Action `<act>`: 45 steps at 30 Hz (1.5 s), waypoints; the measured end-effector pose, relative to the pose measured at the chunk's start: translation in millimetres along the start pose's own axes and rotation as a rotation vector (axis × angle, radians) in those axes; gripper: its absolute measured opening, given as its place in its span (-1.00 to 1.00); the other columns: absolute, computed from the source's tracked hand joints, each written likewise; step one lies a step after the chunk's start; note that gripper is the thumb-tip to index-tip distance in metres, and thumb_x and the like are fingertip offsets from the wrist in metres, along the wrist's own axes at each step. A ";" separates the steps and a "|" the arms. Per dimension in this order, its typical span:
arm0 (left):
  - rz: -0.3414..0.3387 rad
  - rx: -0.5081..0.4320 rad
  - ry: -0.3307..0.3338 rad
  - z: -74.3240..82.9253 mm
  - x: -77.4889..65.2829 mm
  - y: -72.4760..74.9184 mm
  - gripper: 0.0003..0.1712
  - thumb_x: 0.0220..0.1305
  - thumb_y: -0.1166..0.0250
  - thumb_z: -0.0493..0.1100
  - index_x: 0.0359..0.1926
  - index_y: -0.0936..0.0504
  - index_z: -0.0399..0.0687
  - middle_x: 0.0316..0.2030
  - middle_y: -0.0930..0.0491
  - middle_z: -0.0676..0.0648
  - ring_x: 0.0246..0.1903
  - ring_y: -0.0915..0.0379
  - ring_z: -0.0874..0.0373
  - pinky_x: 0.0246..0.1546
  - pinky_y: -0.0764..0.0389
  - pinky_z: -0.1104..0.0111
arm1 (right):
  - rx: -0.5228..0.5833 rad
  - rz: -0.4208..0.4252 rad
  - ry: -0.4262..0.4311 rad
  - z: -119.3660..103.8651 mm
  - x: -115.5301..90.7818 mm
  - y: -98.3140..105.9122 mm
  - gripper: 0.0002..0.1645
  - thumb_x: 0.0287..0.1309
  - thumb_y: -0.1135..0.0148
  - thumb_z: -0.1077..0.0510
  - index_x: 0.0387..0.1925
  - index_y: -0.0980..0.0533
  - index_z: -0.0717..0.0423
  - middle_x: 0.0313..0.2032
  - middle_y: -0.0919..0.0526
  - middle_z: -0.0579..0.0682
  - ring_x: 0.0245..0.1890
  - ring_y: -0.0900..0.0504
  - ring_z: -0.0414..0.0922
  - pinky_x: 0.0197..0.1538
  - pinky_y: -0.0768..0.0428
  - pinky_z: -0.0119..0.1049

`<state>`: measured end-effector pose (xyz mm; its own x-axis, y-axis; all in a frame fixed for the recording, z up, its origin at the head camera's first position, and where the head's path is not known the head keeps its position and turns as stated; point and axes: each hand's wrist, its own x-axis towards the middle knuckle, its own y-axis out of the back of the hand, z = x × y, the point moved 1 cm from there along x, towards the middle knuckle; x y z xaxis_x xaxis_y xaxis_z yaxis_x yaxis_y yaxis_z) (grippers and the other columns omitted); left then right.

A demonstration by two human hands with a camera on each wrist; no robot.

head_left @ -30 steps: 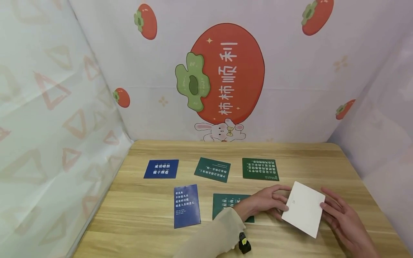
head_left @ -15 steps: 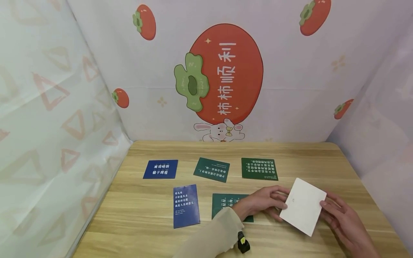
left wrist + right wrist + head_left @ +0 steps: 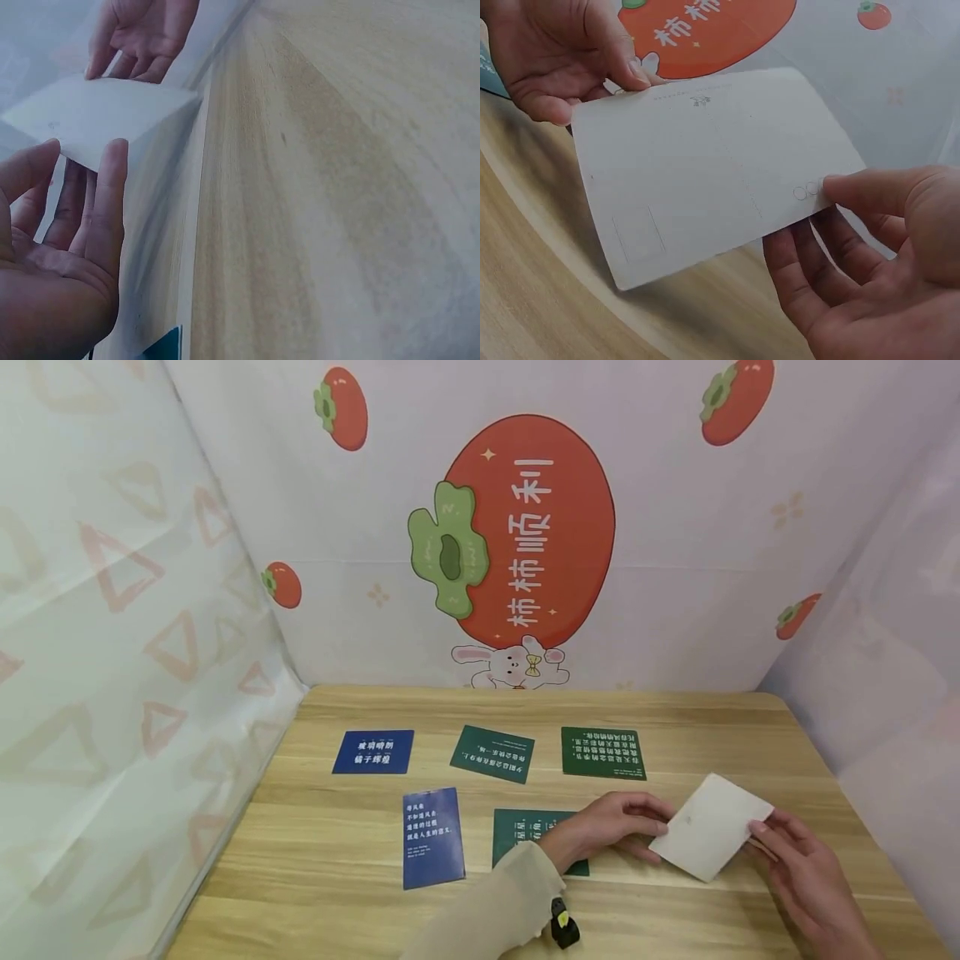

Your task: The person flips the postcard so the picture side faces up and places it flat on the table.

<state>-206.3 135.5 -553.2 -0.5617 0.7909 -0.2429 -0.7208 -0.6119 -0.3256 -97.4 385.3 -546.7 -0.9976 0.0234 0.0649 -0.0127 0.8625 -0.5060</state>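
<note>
A white postcard [image 3: 711, 827] is held above the right part of the table, its pale back side up; the other side is hidden. Faint printed lines and a stamp box show on the postcard [image 3: 712, 172] in the right wrist view. My left hand [image 3: 611, 828] pinches its left edge, thumb on top and fingers beneath. At the opposite edge my right hand [image 3: 806, 872] grips it, with the thumb [image 3: 877, 189] on the upper face and the fingers underneath. Below my left forearm lies a green card [image 3: 517, 843] with white writing, partly covered.
On the wooden table [image 3: 337, 902] lie a blue card [image 3: 373, 752], a taller blue card [image 3: 433, 838], a green card [image 3: 493, 754] and a darker green card [image 3: 603, 753]. A black strap piece [image 3: 564, 923] is at my left sleeve. Printed cloth walls [image 3: 675, 610] enclose the table.
Between my two hands the postcard has turned and tilted; its near corner has risen and its right corner has shifted right. The cards on the table stay put.
</note>
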 end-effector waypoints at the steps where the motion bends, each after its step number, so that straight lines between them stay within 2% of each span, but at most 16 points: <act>1: -0.001 0.000 0.001 0.3 -0.3 0.2 -0.71 0.39 -0.23 -0.34 0.06 -0.67 -0.03 -0.08 -0.68 0.02 -0.11 -0.66 0.10 -0.23 -0.78 0.18 | 0.014 0.004 0.020 -0.3 0.0 -1.0 -0.58 0.45 0.16 0.49 0.07 -0.53 0.15 -0.03 -0.68 -0.05 -0.03 -0.70 -0.18 0.03 -0.71 -0.30; 4: -0.006 0.004 0.003 0.7 -1.2 0.8 -0.75 0.39 -0.23 -0.33 0.03 -0.69 -0.08 -0.08 -0.69 0.02 -0.10 -0.66 0.11 -0.16 -0.77 0.18 | 0.059 -0.017 0.070 -1.3 -0.6 -4.4 -0.55 0.44 0.21 0.53 0.06 -0.54 0.20 -0.04 -0.67 -0.01 -0.01 -0.69 -0.14 0.06 -0.70 -0.27; 8: -0.010 0.013 -0.009 0.2 -3.0 2.3 -0.75 0.37 -0.26 -0.31 0.02 -0.70 -0.11 -0.10 -0.71 0.05 -0.14 -0.66 0.17 -0.05 -0.74 0.22 | 0.105 -0.117 0.111 -1.3 -1.1 -5.9 -0.49 0.44 0.33 0.56 0.09 -0.52 0.29 0.03 -0.65 0.05 0.07 -0.66 -0.09 0.15 -0.65 -0.21; 13: 0.001 0.106 -0.072 -0.8 -3.8 3.5 -0.76 0.37 -0.29 -0.24 0.02 -0.73 -0.07 -0.05 -0.71 0.16 -0.06 -0.62 0.32 0.01 -0.67 0.42 | 0.004 -0.248 0.137 -2.9 0.6 -6.2 -0.46 0.46 0.44 0.55 0.20 -0.43 0.41 0.28 -0.53 0.11 0.30 -0.50 -0.06 0.32 -0.52 -0.22; 16: 0.031 0.147 -0.081 -1.9 -3.1 3.8 -0.77 0.37 -0.30 -0.22 -0.01 -0.75 -0.04 -0.02 -0.70 0.22 0.01 -0.58 0.38 0.03 -0.62 0.49 | -0.065 -0.257 0.111 -1.8 0.7 -6.4 -0.48 0.47 0.41 0.54 0.20 -0.43 0.41 0.37 -0.44 0.05 0.37 -0.43 -0.11 0.33 -0.51 -0.29; 20: 0.083 0.152 -0.059 -3.4 -2.5 5.4 -0.79 0.33 -0.34 -0.21 -0.04 -0.77 -0.01 0.05 -0.65 0.27 0.08 -0.51 0.44 0.09 -0.58 0.51 | -0.087 -0.270 0.101 0.8 1.0 -6.4 -0.48 0.47 0.42 0.53 0.19 -0.44 0.43 0.46 -0.30 0.05 0.41 -0.37 -0.13 0.31 -0.52 -0.33; 23: 0.110 0.134 -0.051 -3.8 -2.5 6.5 -0.76 0.31 -0.36 -0.22 -0.03 -0.77 0.04 0.13 -0.60 0.29 0.11 -0.50 0.44 0.13 -0.57 0.49 | -0.088 -0.285 0.112 2.1 1.6 -6.0 -0.47 0.47 0.45 0.53 0.18 -0.44 0.44 0.49 -0.24 0.07 0.43 -0.34 -0.12 0.31 -0.52 -0.32; 26: 0.113 0.077 -0.045 -4.2 -2.2 7.3 -0.72 0.29 -0.36 -0.26 0.00 -0.76 0.06 0.13 -0.59 0.26 0.07 -0.55 0.36 0.12 -0.61 0.45 | -0.093 -0.290 0.095 2.8 1.9 -5.5 -0.47 0.47 0.45 0.53 0.19 -0.44 0.42 0.51 -0.20 0.06 0.44 -0.32 -0.14 0.33 -0.50 -0.34; 30: 0.109 0.016 -0.044 -4.8 -2.0 8.0 -0.67 0.28 -0.35 -0.31 0.03 -0.74 0.08 0.08 -0.62 0.23 0.02 -0.60 0.28 0.08 -0.65 0.40 | -0.120 -0.290 0.051 2.8 1.5 -6.1 -0.47 0.50 0.44 0.50 0.21 -0.44 0.40 0.54 -0.13 0.03 0.44 -0.31 -0.18 0.32 -0.49 -0.37; 33: 0.143 0.056 -0.076 -5.3 -1.9 9.4 -0.67 0.27 -0.37 -0.29 0.02 -0.73 0.12 0.09 -0.60 0.27 0.07 -0.56 0.33 0.08 -0.62 0.45 | -0.151 -0.261 -0.012 2.8 0.9 -7.5 -0.51 0.53 0.41 0.44 0.23 -0.42 0.40 0.54 -0.14 -0.06 0.42 -0.33 -0.26 0.29 -0.50 -0.41; 37: 0.206 0.063 -0.137 -6.3 -0.7 11.6 -0.64 0.24 -0.36 -0.36 0.00 -0.74 0.12 0.08 -0.62 0.27 0.11 -0.54 0.34 0.04 -0.63 0.44 | -0.178 -0.220 -0.123 4.0 0.6 -7.7 -0.55 0.57 0.32 0.35 0.29 -0.37 0.41 0.48 -0.25 -0.24 0.34 -0.36 -0.44 0.26 -0.53 -0.44; 41: 0.251 0.031 -0.188 -6.6 2.1 13.4 -0.59 0.22 -0.32 -0.46 -0.01 -0.72 0.09 -0.01 -0.68 0.21 0.05 -0.58 0.31 -0.04 -0.68 0.42 | -0.208 -0.178 -0.250 6.7 2.5 -2.8 -0.56 0.57 0.21 0.28 0.32 -0.38 0.33 0.33 -0.44 -0.40 0.20 -0.50 -0.45 0.20 -0.60 -0.38; 45: 0.279 0.040 -0.209 -6.7 3.8 14.8 -0.56 0.20 -0.31 -0.49 -0.03 -0.72 0.09 -0.02 -0.69 0.18 0.06 -0.58 0.32 -0.06 -0.67 0.44 | -0.269 -0.077 -0.353 9.3 4.1 2.9 -0.59 0.54 0.10 0.28 0.27 -0.49 0.18 0.09 -0.56 -0.45 0.04 -0.61 -0.37 0.10 -0.67 -0.35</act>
<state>-216.4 129.5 -565.0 -0.8071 0.5773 -0.1238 -0.5411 -0.8071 -0.2363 -102.1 383.3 -555.9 -0.9571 -0.1799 -0.2271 -0.1166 0.9567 -0.2667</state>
